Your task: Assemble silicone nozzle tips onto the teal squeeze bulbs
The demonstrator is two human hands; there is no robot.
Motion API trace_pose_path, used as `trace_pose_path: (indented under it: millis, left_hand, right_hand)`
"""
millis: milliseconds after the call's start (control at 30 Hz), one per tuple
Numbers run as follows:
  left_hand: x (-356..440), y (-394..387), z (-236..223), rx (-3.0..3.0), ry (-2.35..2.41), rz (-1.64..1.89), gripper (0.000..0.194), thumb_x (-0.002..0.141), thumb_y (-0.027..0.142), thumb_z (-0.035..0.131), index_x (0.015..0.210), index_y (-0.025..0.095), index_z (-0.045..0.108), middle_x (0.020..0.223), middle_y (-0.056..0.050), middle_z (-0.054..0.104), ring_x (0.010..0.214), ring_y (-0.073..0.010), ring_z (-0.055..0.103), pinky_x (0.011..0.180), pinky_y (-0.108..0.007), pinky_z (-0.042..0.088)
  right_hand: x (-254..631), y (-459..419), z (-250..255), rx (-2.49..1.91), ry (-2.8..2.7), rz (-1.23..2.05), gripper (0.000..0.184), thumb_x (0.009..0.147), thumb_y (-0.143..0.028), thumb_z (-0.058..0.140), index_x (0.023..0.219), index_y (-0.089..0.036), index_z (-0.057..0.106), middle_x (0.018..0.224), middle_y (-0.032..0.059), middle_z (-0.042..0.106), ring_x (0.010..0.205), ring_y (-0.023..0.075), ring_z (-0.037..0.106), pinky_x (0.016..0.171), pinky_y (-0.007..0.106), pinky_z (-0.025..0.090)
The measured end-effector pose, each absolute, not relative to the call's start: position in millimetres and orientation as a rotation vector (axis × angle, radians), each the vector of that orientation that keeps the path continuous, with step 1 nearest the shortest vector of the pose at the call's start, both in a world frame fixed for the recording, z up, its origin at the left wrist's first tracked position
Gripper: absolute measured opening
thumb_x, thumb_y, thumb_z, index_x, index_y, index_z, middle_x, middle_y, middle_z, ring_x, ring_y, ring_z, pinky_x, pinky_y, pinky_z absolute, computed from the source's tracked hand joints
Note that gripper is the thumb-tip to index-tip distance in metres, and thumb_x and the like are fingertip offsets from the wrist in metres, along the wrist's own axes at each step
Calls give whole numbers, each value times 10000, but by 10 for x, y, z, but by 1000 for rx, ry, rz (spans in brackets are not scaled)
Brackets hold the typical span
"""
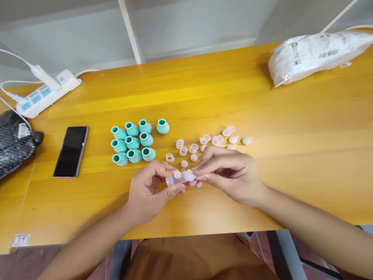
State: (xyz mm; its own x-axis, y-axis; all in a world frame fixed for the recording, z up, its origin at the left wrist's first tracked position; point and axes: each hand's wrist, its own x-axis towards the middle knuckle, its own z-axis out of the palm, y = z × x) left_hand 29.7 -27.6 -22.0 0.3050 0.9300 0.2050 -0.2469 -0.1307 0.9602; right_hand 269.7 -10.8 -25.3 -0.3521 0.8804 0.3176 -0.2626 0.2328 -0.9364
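My left hand (pixel 152 190) is closed round a small clear plastic bottle (pixel 174 180) lying sideways above the table edge. At the bottle's right end is a white nozzle tip (pixel 189 175), pinched by the thumb and fingers of my right hand (pixel 232 174). The tip touches the bottle; whether it is fixed in it I cannot tell. Beyond my hands lie several small clear caps (pixel 193 148) and white nozzle pieces (pixel 247 140), some partly hidden by my right hand. Teal rubber bulbs (pixel 132 142) stand in rows to the left, with one teal bulb (pixel 162 126) apart from them.
A phone (pixel 71 152) lies left of the bulbs. Farther left are a black bubble-wrapped package (pixel 0 145) and a white power strip (pixel 48 93) with plugged-in cables. At the back right sits a white plastic parcel (pixel 318 55). A grey partition (pixel 192 13) rises behind the table.
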Motion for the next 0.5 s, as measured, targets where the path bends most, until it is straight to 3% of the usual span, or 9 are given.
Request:
trace_pose_path:
  millis: [133, 367, 500]
  left_hand:
    - [295, -273, -231, 1311, 664, 1161, 209, 997, 189, 872, 969, 191, 666, 932, -47, 821, 771, -177, 805, 718, -298, 664]
    - [282, -281, -247, 1415, 728, 1246, 206, 982, 212, 892, 1000, 208, 687, 1079, -70, 838, 925, -201, 827, 825, -326, 706]
    - [262, -277, -255, 1497, 691, 1251, 189, 990, 130, 856, 1070, 216, 707, 1055, -57, 836, 947, -191, 825, 844, -305, 703]
  right_hand:
    - [2707, -92, -260, -587, -1476, 1350, 263, 1023, -154, 834, 1204, -330, 905, 1036, 49, 786, 793, 166, 845, 714, 316, 769]
    - [2773, -20, -142, -626, -1715, 890, 361, 974, -59, 840, 1194, -336, 909, 969, 44, 818, 864, 189, 824, 740, 311, 721]
    - [2805, -9, -107, -605, -1776, 855, 346, 995, -62, 819, 1223, -310, 897, 987, 52, 805, 888, 185, 819, 755, 307, 706]
